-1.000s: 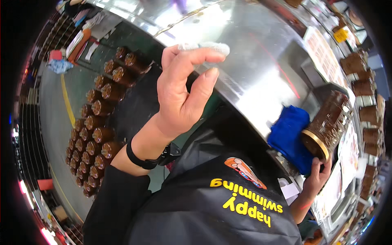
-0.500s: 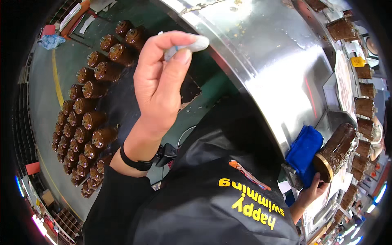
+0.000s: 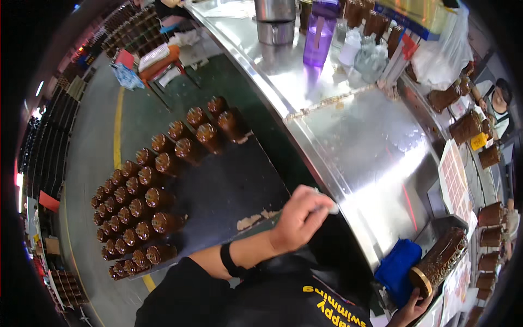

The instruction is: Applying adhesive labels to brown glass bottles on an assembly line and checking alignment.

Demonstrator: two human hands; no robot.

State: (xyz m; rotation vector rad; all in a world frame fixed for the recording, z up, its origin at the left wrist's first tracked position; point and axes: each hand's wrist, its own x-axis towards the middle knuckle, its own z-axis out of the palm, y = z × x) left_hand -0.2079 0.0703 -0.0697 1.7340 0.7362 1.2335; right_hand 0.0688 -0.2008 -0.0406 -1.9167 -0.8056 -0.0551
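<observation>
My left hand (image 3: pixel 298 222) is in front of my apron by the metal table's near edge, thumb and fingers pinched together. A whitish covering or scrap shows at its fingertips; I cannot make out what, if anything, is pinched. At the lower right my right hand (image 3: pixel 413 310) grips the gold-coloured round end of a dark brown, glossy cylinder (image 3: pixel 442 252) with a carved-looking surface. The cylinder lies tilted, its far end resting near a grey metal bracket. A blue cloth (image 3: pixel 399 268) lies just left of it, close to my right fingers.
On the left, several glossy brown cylinders (image 3: pixel 163 222) stand in rows on a dark board (image 3: pixel 229 185). The steel table (image 3: pixel 354 147) carries a purple bottle (image 3: pixel 317 41) and a metal pot (image 3: pixel 275 24). More brown cylinders (image 3: pixel 490 214) line the right side, where another person (image 3: pixel 497 103) is.
My left hand has come down and to the right, from above the floor to the table edge, still pinched. The view has shifted toward the table's far end. My right hand keeps the cylinder.
</observation>
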